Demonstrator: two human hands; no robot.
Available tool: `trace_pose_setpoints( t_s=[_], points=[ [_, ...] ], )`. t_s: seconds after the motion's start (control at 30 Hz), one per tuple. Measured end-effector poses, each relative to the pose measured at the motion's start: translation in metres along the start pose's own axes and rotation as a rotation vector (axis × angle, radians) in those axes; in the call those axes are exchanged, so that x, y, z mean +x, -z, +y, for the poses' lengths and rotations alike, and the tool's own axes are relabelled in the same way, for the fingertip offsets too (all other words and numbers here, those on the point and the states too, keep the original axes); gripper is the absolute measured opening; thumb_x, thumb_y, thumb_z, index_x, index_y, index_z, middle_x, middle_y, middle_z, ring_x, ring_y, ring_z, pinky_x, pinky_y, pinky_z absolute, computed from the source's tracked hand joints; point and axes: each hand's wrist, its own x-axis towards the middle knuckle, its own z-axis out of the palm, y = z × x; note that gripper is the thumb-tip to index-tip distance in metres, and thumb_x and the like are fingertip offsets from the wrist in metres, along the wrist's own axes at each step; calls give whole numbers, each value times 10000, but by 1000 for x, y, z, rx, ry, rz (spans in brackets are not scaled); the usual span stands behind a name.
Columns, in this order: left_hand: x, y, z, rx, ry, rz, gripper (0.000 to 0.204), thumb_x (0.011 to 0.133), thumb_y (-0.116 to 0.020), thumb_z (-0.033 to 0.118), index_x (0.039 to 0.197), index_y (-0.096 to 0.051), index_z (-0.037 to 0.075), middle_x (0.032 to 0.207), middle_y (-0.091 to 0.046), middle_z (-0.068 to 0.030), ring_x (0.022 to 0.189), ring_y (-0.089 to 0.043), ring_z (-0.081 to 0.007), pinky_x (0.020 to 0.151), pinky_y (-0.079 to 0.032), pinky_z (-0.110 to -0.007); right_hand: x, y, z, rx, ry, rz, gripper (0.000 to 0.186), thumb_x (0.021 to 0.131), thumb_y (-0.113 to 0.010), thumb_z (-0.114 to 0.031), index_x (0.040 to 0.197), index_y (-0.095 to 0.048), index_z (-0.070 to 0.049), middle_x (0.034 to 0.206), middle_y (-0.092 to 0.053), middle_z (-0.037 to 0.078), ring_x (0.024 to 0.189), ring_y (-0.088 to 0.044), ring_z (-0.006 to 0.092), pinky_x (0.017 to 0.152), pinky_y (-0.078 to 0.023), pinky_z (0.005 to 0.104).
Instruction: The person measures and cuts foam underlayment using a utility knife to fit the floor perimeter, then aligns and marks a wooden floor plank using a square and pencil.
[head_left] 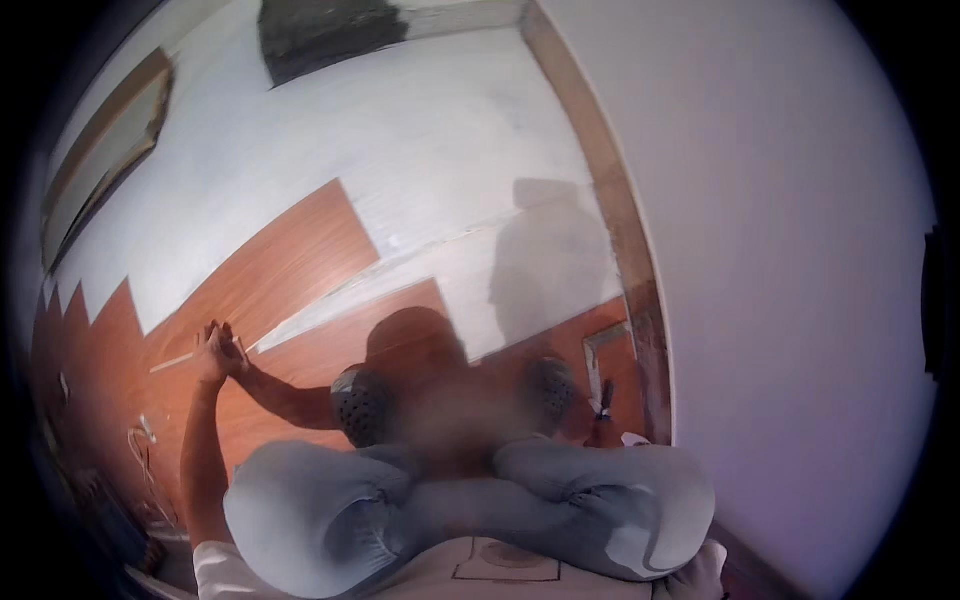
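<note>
Head view: the left hand (209,362) and right hand (237,359) are together above the reddish planks (290,260); whether they grip anything, I cannot tell. The step seems to be fitting planks; the next move probably calls for 2-handed pressure. Planks lie stepped against a white floor surface (420,140), near a pale wall (780,250).
</note>
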Motion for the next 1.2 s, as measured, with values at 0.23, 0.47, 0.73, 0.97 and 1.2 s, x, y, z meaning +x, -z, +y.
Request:
trace_pose_setpoints(
  t_s=[0.23, 0.47, 0.73, 0.97, 1.2],
  points=[
    [8, 39, -20, -505, 102, -504, 313, 641, -829, 125, 887, -658, 37, 763, -658, -136, 758, -685, -335, 682, -534, -425, -24, -2, 0, 83, -67, -33, 249, 922, -632, -122, 1145, -659, -14, 1017, -677, 278, 977, -676, 448, 832, -518, 510],
    [23, 177, 10, -430, -276, -384, 122, 742, -747, -51, 836, -673, -24, 749, -651, -123, 768, -711, -280, 695, -570, -372, 2, 1, -54, 54, 177, -96, 219, 909, -626, -106, 1106, -667, -20, 956, -686, 286, 932, -689, 469, 792, -530, 515],
    [63, 397, 129, -765, -36, -123, 270, 885, -818, 185, 1088, -708, 45, 976, -685, -9, 907, -639, -130, 795, -500, -296, 20, -17, -173, 335, 595, -393, 208, 911, -656, -191, 1059, -718, -60, 961, -738, 185, 894, -718, 401, 802, -569, 461],
    [64, 319, 199, -1254, 165, -83, 706, 791, -783, 28, 1458, -549, 14, 1395, -627, -92, 1240, -598, -212, 1059, -477, -369, 30, -54, -210, 278, 776, -988, 536, 1001, -686, -345, 1432, -569, -49, 1320, -674, 101, 1095, -689, 222, 1023, -515, 443],
    [13, 116, 261, -1824, 363, -341, 608, 753, -671, -153, 1332, -624, 26, 1305, -674, -115, 1107, -692, -253, 929, -589, -386, 34, -82, -230, 1190, 651, -833, 518, 1022, -709, -272, 1406, -538, 31, 1442, -602, 177, 1093, -658, 154, 939, -533, 356]
  ],
)
